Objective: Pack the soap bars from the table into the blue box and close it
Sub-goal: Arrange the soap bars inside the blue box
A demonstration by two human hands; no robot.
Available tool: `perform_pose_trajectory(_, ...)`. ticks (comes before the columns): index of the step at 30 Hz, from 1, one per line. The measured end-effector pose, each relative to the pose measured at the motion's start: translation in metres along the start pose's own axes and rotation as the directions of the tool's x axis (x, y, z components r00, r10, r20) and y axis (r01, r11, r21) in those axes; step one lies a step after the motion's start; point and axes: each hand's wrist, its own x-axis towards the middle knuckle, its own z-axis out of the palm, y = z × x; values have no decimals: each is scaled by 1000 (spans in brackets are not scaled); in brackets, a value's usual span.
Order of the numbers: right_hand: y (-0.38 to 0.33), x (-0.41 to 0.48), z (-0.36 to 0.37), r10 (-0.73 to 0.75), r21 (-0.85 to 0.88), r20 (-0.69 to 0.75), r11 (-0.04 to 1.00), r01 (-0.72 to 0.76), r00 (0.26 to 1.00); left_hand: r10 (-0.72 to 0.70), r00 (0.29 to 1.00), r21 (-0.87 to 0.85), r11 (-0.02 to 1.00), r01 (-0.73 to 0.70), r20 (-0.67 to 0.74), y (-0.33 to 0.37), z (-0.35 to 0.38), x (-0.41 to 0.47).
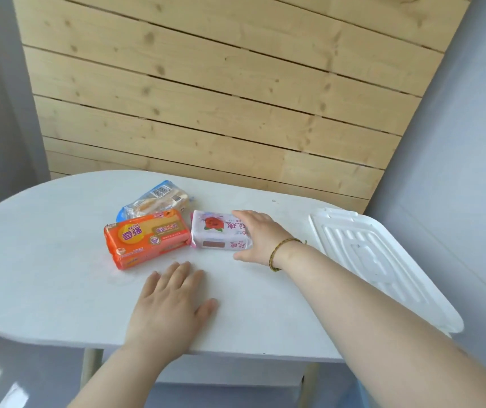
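Note:
Three wrapped soap bars lie on the white table [44,260]. An orange bar [147,238] sits left of centre, and a blue-and-clear pack [155,201] lies behind it. To the right of the orange bar is a white bar with a red rose [218,231]. My right hand [261,235] wraps around the right end of the rose bar, fingers over the top and thumb at the near side. My left hand [171,304] rests flat on the table in front of the orange bar, fingers spread. No blue box is in view.
A white ridged plastic lid [383,260] lies at the table's right end, partly overhanging the edge. A wooden plank wall [221,98] stands just behind the table. Grey floor shows below the near edge.

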Motion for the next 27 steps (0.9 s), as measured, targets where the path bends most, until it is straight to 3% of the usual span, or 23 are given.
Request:
perform_pose_trajectory(5, -9, 32, 7, 3, -273, 116, 961, 29, 993, -20, 999, 21, 1000, 19, 42, 1, 3, 4)
perform_pose_trajectory(13, -26, 53, 5, 35, -319, 168, 947, 20, 985, -9, 999, 18, 1000, 9, 36, 0, 3, 3)
perform_pose_trajectory(22, 4, 18, -7, 99, 114, 72, 988, -107, 992, -31, 998, -49, 998, 33, 49, 10, -3, 11)
perform_pose_trajectory(24, 12, -1, -15, 121, 230, 40, 965, -127, 992, 9, 999, -105, 994, -6, 32, 22, -6, 12)
perform_pose_trajectory(27, 29, -40, -31, 165, 408, 7, 900, -154, 986, 167, 985, -218, 961, -171, -37, 49, -7, 8)
